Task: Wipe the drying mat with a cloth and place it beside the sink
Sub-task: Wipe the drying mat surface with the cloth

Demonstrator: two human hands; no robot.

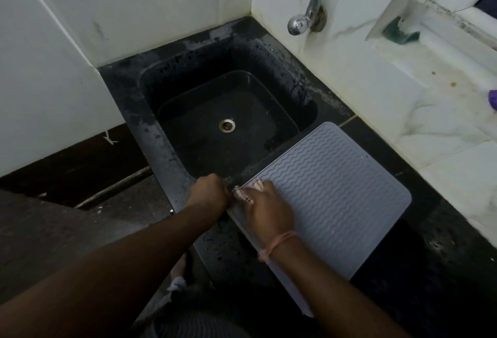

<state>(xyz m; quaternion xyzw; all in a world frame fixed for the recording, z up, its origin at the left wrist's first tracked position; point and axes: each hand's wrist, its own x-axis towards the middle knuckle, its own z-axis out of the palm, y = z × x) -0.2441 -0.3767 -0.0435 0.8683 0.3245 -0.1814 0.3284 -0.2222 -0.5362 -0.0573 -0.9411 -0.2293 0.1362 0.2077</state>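
While flat, right hand on cloth

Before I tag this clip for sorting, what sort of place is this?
Most likely a home kitchen's washing-up corner: a black sink set in a dark stone counter, a chrome wall tap on marble-look tiles, and a grey ridged drying mat being wiped beside the basin.
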